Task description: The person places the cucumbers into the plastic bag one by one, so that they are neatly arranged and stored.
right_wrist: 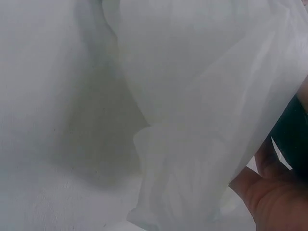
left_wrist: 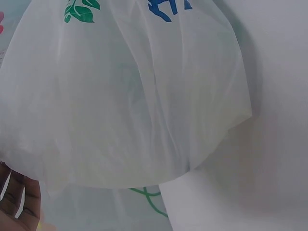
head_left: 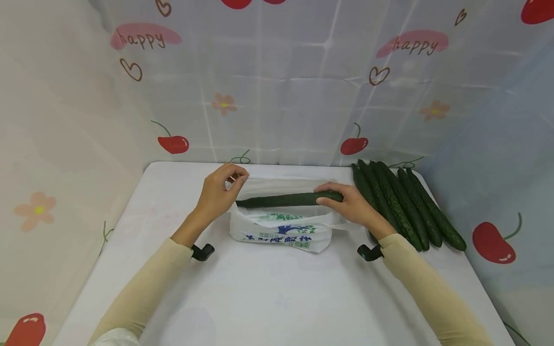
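**While the bag (head_left: 279,231) gapes, level the cucumber (head_left: 281,199)**

Your left hand (head_left: 218,191) seems to pinch the bag's rim, thumb and finger pressed together; best hold that edge up. Cucumber lies crosswise at the mouth, so lower it flat, tip clear of plastic. Your right hand (head_left: 351,204) grips its right end; release gently. Other cucumbers (head_left: 404,209) sit rightmost on the table (head_left: 281,293).

Deep green cucumbers (head_left: 281,200), white bag (head_left: 259,227) printed green and blue.
The sleeves (head_left: 149,286) are pale yellow, the table (head_left: 277,298) white; the whitish backdrop (head_left: 285,125) carries red cherries (head_left: 174,144), brown hearts (head_left: 131,70), yellow-centred peach flowers (head_left: 223,105) and pink patches (head_left: 144,36) lettered "happy".
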{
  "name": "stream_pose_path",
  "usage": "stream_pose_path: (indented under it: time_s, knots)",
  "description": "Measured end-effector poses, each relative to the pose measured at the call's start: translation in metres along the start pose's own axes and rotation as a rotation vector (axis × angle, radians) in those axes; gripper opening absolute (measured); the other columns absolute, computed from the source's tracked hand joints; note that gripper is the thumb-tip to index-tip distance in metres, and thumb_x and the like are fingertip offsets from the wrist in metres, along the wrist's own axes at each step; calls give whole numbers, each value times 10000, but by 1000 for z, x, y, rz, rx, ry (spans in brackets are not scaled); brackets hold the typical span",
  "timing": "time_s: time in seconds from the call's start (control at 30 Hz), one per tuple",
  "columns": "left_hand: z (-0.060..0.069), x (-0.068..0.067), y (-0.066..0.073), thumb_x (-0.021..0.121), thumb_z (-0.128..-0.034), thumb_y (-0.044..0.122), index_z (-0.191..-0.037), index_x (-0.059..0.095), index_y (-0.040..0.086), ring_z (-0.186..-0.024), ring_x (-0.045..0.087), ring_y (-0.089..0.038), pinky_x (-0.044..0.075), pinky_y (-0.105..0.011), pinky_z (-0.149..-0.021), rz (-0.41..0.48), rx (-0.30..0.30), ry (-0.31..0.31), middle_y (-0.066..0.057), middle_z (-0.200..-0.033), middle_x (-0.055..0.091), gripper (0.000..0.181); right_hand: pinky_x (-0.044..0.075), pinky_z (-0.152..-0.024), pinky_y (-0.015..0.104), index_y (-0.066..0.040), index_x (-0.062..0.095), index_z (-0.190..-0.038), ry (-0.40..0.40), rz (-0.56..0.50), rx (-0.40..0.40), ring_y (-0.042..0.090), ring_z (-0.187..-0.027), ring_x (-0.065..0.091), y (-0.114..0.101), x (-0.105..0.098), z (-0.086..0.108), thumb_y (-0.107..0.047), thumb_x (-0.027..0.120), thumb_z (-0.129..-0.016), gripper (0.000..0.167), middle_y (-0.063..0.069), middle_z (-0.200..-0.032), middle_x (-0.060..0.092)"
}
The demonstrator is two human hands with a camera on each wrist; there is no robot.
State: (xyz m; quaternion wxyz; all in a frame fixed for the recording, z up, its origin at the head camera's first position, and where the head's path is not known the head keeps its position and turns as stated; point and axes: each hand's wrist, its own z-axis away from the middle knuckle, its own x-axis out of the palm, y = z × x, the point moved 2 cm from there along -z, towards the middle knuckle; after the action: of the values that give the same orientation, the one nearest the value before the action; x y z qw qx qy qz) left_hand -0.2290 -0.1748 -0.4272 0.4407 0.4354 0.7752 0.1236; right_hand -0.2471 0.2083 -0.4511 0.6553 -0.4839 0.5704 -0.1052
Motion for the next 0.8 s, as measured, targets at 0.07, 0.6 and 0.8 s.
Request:
stream_pose_path:
  time_s: [0.07,0.6,0.8]
  knots:
    - [0,-1,1,710,-1044,124,-1112,749,116,-975,689,-174,617,-403,-849,6,-3,1,-23,-1071,748,79,516,-1158,607,-218,706,-1391,-13,41,6,307,-1407,612,1,0,0,-321,734,-1037,369,55,-1469,677]
    - [2,-4,1,712,-1044,129,-1111,749,111,-964,692,-171,615,-384,-832,17,5,13,-26,-1061,744,78,591,-1053,586,-218,675,-1447,-102,200,12,235,-1020,779,4,1,1,-299,731,-1037,421,70,-1419,714]
    - [1,-7,3,701,-1052,129,-1113,732,93,-968,700,-177,620,-363,-824,7,-5,17,-45,-1053,735,78,542,-1129,595,-167,692,-1430,-126,327,9,323,-1369,644,2,-4,-1,-326,851,-938,540,77,-1466,689]
